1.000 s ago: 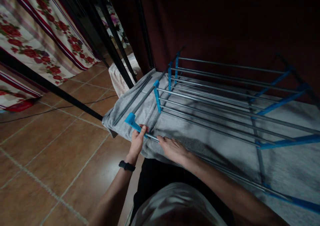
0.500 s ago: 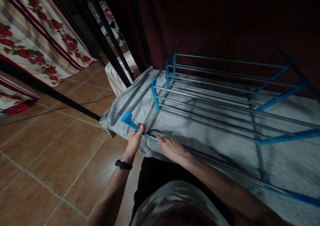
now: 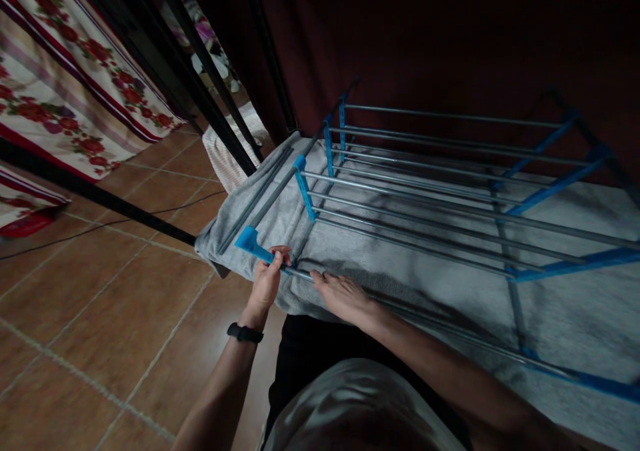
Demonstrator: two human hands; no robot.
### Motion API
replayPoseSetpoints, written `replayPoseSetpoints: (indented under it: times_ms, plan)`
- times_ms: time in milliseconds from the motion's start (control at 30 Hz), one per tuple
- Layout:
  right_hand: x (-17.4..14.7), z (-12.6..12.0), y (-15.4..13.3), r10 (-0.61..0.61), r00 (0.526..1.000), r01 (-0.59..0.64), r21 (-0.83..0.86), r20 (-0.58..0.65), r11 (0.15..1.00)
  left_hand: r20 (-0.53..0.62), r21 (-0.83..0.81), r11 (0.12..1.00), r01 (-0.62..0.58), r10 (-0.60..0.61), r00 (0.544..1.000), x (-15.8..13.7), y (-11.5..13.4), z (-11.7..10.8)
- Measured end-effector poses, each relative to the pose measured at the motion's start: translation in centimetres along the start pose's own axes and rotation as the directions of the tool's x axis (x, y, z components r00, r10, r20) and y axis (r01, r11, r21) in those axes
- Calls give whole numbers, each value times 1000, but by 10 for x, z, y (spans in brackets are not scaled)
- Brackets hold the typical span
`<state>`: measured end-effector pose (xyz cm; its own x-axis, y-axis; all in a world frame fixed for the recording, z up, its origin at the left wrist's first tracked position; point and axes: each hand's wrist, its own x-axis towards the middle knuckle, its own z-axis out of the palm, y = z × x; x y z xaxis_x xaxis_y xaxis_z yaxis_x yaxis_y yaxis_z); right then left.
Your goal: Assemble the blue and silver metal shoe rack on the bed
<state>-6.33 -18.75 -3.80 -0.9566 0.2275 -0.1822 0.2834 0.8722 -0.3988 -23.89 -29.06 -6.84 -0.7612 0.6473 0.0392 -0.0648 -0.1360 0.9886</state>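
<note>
A rack of grey metal rods [image 3: 430, 192] with blue plastic connectors [image 3: 305, 188] stands on a grey cloth. My left hand [image 3: 269, 274] is closed round the lower end of the front-left blue bracket [image 3: 247, 241], where it meets the front rod. Just to its right, my right hand [image 3: 343, 294] grips the same front metal rod [image 3: 299, 273], fingers over the top. That rod runs on toward the lower right, to another blue bracket [image 3: 600, 383]. Part of the rod is hidden behind my right hand and forearm.
The grey cloth [image 3: 390, 258] covers a bed-like surface with black metal posts [image 3: 205, 104] at its left end. Loose grey rods [image 3: 260, 194] lie there. A dark cable [image 3: 115, 223] crosses the tiled floor [image 3: 100, 304]. Floral curtains [image 3: 75, 71] hang at the left.
The view has shifted slightly, so the scene sits a little further left. Both hands keep the same places on the rack.
</note>
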Motion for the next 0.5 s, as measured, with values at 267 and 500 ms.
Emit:
replayPoseSetpoints:
  times_ms: [267, 500]
  plan:
    - [-1, 1, 0, -4, 1000, 4, -20, -15, 1000, 49, -5, 1000, 14, -13, 999, 1, -2, -4]
    - [-2, 1, 0, -21, 999, 20, -34, -44, 999, 61, 3, 1000, 31, -31, 998, -1, 3, -2]
